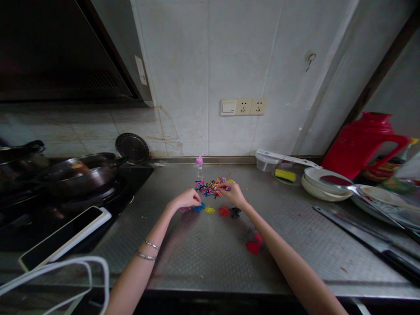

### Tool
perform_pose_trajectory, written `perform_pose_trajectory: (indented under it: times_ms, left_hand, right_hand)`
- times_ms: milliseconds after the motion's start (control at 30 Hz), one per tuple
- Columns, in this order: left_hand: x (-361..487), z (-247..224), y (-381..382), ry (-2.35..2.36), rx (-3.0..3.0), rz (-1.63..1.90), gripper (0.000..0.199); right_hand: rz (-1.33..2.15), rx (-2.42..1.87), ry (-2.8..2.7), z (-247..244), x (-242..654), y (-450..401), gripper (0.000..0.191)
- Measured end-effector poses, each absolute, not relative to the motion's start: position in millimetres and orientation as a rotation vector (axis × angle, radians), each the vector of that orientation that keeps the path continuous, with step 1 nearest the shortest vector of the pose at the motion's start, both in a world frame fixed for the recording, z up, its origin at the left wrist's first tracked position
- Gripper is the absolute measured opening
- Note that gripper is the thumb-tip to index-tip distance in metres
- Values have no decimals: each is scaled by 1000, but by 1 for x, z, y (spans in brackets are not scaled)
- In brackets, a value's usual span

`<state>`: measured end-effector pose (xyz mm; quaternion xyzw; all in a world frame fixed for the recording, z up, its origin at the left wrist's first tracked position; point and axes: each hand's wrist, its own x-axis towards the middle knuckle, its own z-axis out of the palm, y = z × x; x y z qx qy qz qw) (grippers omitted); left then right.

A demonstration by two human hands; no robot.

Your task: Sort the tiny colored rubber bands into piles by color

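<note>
A mixed heap of small multicoloured elastic bands [208, 188] lies on the metal counter [203, 253]. In front of it, small sorted piles form a row: pink bands [184, 209], blue bands [199, 208], yellow bands [209, 210], red bands [224, 211] and black bands [235, 212]. My left hand [187, 199] is closed just above the pink and blue piles, its fingertips pinched together. At the right edge of the mixed heap, my right hand [233, 194] pinches with thumb and fingers. Anything within either pinch is too small to make out.
Behind the heap stands a small clear bottle with a pink top [199, 162]. A red heart-shaped piece [254, 245] lies near my right forearm. A phone-like device [62, 238] and a pan [82, 173] are left; bowls [324, 186], a knife [354, 238] and a red jug [364, 144] right.
</note>
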<state>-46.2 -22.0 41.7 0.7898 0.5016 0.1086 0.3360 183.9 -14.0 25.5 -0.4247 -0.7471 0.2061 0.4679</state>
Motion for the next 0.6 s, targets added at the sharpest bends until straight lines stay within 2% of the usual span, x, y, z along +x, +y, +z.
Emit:
perform_pose_trajectory:
  times_ms: [267, 600]
  left_hand:
    - [-65, 41, -3, 1431, 2039, 750, 30]
    - [-80, 28, 11, 1587, 1918, 967, 28]
  right_hand:
    - [507, -921, -1942, 18, 163, -16, 15]
    - [343, -954, -2374, 24, 95, -17, 21]
